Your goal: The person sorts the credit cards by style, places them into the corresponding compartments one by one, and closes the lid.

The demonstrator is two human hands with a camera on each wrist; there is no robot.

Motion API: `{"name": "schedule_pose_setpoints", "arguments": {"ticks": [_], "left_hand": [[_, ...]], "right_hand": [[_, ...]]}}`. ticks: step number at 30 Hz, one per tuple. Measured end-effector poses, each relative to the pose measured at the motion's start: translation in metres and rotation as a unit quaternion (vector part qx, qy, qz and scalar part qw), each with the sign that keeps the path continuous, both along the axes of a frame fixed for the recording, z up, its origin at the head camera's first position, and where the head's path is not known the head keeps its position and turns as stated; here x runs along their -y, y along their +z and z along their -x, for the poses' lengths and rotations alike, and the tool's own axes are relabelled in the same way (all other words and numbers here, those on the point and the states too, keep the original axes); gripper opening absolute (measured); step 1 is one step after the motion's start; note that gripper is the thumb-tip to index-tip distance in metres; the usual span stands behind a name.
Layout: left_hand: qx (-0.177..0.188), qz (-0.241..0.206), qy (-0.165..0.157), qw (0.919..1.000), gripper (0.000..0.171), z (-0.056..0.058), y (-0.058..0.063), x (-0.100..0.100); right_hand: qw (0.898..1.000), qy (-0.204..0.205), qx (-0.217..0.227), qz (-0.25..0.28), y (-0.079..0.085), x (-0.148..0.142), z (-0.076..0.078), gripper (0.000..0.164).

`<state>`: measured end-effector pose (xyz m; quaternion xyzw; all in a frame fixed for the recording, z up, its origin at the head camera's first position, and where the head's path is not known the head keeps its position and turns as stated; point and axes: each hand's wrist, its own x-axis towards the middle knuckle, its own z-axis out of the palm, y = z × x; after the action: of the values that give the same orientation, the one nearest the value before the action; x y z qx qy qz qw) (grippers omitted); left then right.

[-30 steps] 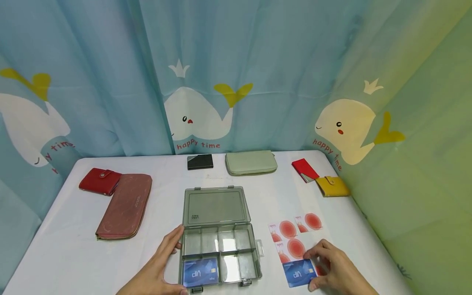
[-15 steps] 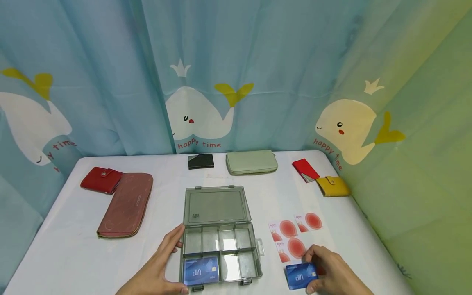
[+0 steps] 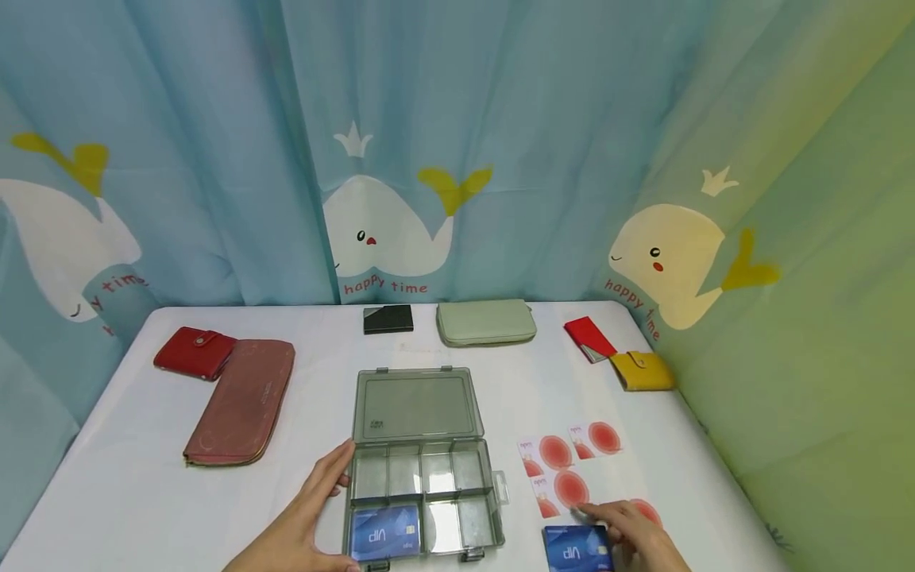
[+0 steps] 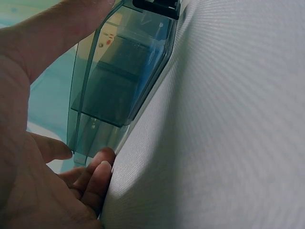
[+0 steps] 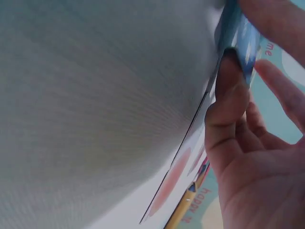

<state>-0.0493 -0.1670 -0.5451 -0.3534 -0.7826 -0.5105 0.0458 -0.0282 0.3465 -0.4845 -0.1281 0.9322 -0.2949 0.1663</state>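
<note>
Hands apart. L hand [image 3: 307,508] clamped on tinted box [image 3: 441,520], prob. to steady it; R hand [image 3: 629,531] pinches blue VIP card [image 3: 577,548] at edge, right of box, leaving print visible; second card [image 3: 384,532] inside box, near-left.

The head view's bottom edge crops the held blue card [image 3: 574,548]; the right hand [image 3: 632,532] partly hides a red-printed card [image 3: 647,511]; the box lid's lettering [image 3: 376,425] is unreadably small.
</note>
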Motion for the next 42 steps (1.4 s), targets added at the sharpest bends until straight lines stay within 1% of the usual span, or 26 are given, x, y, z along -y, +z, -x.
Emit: {"name": "schedule_pose_setpoints", "arguments": {"ticks": [1,2,4,6,8,9,11,13,14,16,17,20,22,23,25,28,30,32,35,38,42], "left_hand": [[-0.002,-0.003,-0.003,1.0000,0.125,-0.001,-0.001,0.001],[-0.004,-0.006,-0.005,1.0000,0.124,-0.002,-0.002,0.003],[0.001,-0.012,-0.009,0.9999,0.123,-0.003,-0.003,0.004],[0.011,-0.011,-0.009,0.9998,0.123,-0.003,-0.004,0.003],[0.022,-0.013,-0.009,0.9996,0.123,-0.002,-0.004,0.003],[0.022,-0.013,-0.009,0.9996,0.123,-0.001,-0.004,0.002],[0.007,-0.014,-0.009,0.9998,0.123,0.001,-0.003,0.001],[-0.011,-0.014,-0.009,0.9998,0.122,0.002,-0.003,-0.001],[-0.018,-0.012,-0.009,0.9997,0.122,0.003,-0.003,-0.001],[-0.028,-0.008,-0.005,0.9996,0.122,0.004,-0.003,-0.002],[-0.029,-0.006,-0.004,0.9996,0.122,0.004,-0.003,-0.002],[-0.026,0.000,0.000,0.9997,0.124,0.004,-0.002,-0.001],[-0.024,0.003,0.002,0.9997,0.124,0.003,-0.002,-0.001],[-0.022,0.004,0.002,0.9997,0.124,0.003,-0.001,-0.001],[-0.021,0.005,0.003,0.9998,0.124,0.003,-0.001,0.000],[-0.026,0.004,0.004,0.9996,0.123,0.002,0.001,0.000],[-0.031,0.001,0.004,0.9995,0.123,0.002,0.002,-0.001],[-0.030,-0.003,0.002,0.9995,0.122,0.002,0.003,-0.001],[-0.018,-0.004,-0.001,0.9998,0.122,0.001,0.002,-0.001],[-0.005,-0.002,-0.001,1.0000,0.122,0.001,0.001,0.000],[0.005,0.005,0.005,1.0000,0.122,0.002,0.001,0.000]], "right_hand": [[1.000,-0.005,0.014,0.001,-0.002,0.001,-0.001,0.068],[1.000,-0.003,0.010,0.005,-0.004,0.000,-0.002,0.066],[1.000,0.015,-0.009,0.020,-0.007,-0.002,-0.003,0.058],[0.999,0.031,-0.023,0.031,-0.007,-0.004,-0.003,0.052],[0.997,0.038,-0.035,0.050,-0.003,-0.004,-0.003,0.051],[0.997,0.031,-0.030,0.060,0.001,-0.002,-0.003,0.052],[0.995,0.031,-0.040,0.082,0.008,0.004,-0.001,0.054],[0.991,0.033,-0.065,0.116,0.015,0.014,0.002,0.054],[0.990,0.024,-0.055,0.131,0.019,0.021,0.003,0.053],[0.985,0.026,-0.058,0.161,0.022,0.035,0.006,0.051],[0.983,0.017,-0.053,0.174,0.023,0.044,0.008,0.050],[0.976,0.014,-0.052,0.209,0.023,0.074,0.015,0.048],[0.971,0.029,-0.085,0.223,0.020,0.095,0.020,0.052],[0.968,0.039,-0.094,0.231,0.018,0.105,0.022,0.052],[0.962,0.060,-0.101,0.247,0.016,0.125,0.026,0.052],[0.953,0.094,-0.091,0.272,0.013,0.153,0.029,0.052],[0.948,0.121,-0.098,0.276,0.011,0.170,0.030,0.053],[0.947,0.142,-0.101,0.272,0.008,0.185,0.031,0.053],[0.949,0.164,-0.107,0.248,0.005,0.204,0.032,0.053],[0.954,0.164,-0.095,0.233,0.004,0.214,0.032,0.053],[0.961,0.138,-0.092,0.222,0.006,0.216,0.034,0.055]]}}
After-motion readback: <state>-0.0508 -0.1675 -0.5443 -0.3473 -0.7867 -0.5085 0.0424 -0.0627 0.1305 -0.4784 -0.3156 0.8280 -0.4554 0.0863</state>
